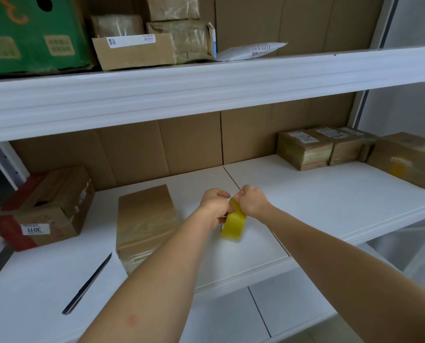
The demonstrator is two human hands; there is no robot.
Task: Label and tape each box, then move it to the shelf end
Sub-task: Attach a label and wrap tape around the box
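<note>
A yellow roll of tape (234,225) hangs above the white middle shelf (317,194), held between both hands. My left hand (213,206) grips its left side and my right hand (252,200) pinches its top edge with curled fingers. Just left of the hands lies a plain brown cardboard box (145,224), partly wrapped in clear tape. Several taped and labelled boxes (330,147) stand together at the shelf's far right end.
A torn box with red print and a white label (43,209) sits at the left. A long dark blade-like tool (87,284) lies near the shelf's front edge. The upper shelf (206,90) carries a green carton, brown parcels and a white mailer.
</note>
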